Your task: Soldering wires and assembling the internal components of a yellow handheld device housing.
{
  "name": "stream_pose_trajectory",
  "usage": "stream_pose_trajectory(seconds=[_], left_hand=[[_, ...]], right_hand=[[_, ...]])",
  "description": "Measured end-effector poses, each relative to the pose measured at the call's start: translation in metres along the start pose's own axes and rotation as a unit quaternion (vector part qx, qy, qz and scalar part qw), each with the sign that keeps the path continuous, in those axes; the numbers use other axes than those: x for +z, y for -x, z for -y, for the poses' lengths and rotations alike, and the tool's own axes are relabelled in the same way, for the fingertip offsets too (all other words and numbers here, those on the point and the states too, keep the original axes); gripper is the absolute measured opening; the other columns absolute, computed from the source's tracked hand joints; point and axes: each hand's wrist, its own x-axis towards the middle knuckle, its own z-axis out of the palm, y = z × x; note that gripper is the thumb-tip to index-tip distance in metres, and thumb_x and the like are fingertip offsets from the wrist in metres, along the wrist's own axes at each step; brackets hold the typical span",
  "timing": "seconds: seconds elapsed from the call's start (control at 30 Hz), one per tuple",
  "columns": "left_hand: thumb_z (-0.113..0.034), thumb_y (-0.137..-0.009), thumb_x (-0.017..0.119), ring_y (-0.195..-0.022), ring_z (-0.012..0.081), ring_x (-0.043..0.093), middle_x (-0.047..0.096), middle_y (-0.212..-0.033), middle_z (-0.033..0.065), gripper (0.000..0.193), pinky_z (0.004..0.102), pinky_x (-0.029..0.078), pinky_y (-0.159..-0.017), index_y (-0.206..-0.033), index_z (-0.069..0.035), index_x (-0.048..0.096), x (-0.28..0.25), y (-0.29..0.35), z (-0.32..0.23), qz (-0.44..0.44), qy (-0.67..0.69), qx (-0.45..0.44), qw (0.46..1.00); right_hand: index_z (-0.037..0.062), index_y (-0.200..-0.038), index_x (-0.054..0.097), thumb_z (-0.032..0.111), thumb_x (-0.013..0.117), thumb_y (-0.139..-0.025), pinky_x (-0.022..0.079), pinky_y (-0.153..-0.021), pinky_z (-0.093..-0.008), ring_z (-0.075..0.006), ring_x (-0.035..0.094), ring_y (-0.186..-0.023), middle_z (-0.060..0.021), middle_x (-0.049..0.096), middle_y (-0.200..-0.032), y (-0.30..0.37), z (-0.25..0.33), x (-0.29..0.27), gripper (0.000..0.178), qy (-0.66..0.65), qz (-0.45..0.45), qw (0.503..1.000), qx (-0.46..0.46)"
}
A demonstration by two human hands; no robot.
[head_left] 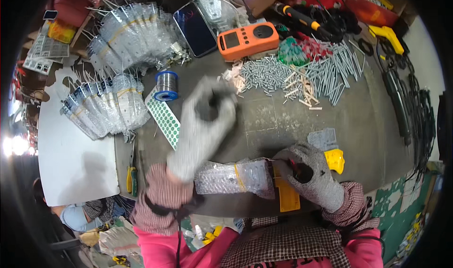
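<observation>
My left hand (207, 119), in a pale grey glove, is over the middle of the table, its fingers curved and smeared by motion. Its fingertips are nearest a small pile of beige tubes (237, 77). My right hand (314, 171), in a darker grey glove, is closed at the right end of a bubble-wrapped packet (233, 177) with a yellow band. What its curled fingers grip is mostly hidden; a bit of red and black shows there. Below these fingers lies a flat yellow piece (289, 196), and a yellow plastic part (334, 161) sits right of the hand.
Bundled bubble-wrapped packets (134, 37) fill the back left. A solder spool (166, 85) stands by a green-dotted sticker sheet (163, 117). Further back are a phone (195, 30), an orange meter (248, 41) and piled screws (266, 75). Black cables (415, 112) hang at right.
</observation>
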Motion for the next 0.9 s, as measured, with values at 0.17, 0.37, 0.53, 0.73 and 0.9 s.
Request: stream_pose_trajectory(seconds=[0.17,0.37,0.53,0.73,0.9], left_hand=[[-0.002,-0.090,0.069,-0.101,0.0178,0.064,0.066,-0.113,0.0106,0.025,0.0312,0.052,-0.091,-0.114,0.003,0.066,0.011,0.074,-0.016,0.092,0.160,-0.218,0.958],[-0.006,-0.090,0.070,-0.105,0.0190,0.064,0.068,-0.114,0.0110,0.024,0.0322,0.051,-0.093,-0.111,0.003,0.069,0.015,0.083,-0.021,0.087,0.112,-0.223,0.965],[-0.010,-0.091,0.069,-0.106,0.0178,0.064,0.069,-0.110,0.0106,0.025,0.0314,0.052,-0.093,-0.112,0.003,0.069,0.013,0.083,-0.018,0.108,-0.009,-0.163,0.981],[-0.008,-0.090,0.071,-0.100,0.0151,0.066,0.070,-0.109,0.0098,0.026,0.0302,0.053,-0.090,-0.114,0.003,0.067,0.019,0.085,-0.022,0.072,0.174,-0.274,0.943],[-0.002,-0.089,0.071,-0.098,0.0166,0.066,0.070,-0.106,0.0104,0.025,0.0315,0.054,-0.087,-0.112,0.002,0.067,0.023,0.086,-0.022,0.088,0.160,-0.223,0.957]], right_hand=[[0.0059,-0.100,0.065,0.008,0.071,-0.081,0.051,-0.079,-0.0464,-0.0355,0.063,-0.089,-0.0121,0.067,-0.095,0.002,-0.004,0.003,0.021,-0.032,0.012,0.999,-0.002],[0.0064,-0.104,0.065,0.010,0.070,-0.082,0.051,-0.079,-0.0459,-0.0357,0.064,-0.090,-0.0124,0.068,-0.097,0.006,-0.003,0.004,0.022,-0.046,0.012,0.999,-0.011],[0.0067,-0.105,0.066,0.011,0.071,-0.084,0.052,-0.078,-0.0441,-0.0342,0.065,-0.091,-0.0125,0.068,-0.097,0.007,-0.002,0.005,0.022,-0.033,-0.008,0.999,-0.027],[0.0065,-0.103,0.067,0.011,0.071,-0.085,0.052,-0.076,-0.0422,-0.0337,0.065,-0.088,-0.0122,0.068,-0.095,0.006,0.002,0.002,0.019,-0.045,-0.009,0.999,-0.011],[0.0060,-0.102,0.067,0.013,0.072,-0.085,0.051,-0.074,-0.0422,-0.0332,0.065,-0.086,-0.0116,0.067,-0.092,0.005,0.005,0.002,0.019,-0.043,-0.016,0.999,-0.009]])
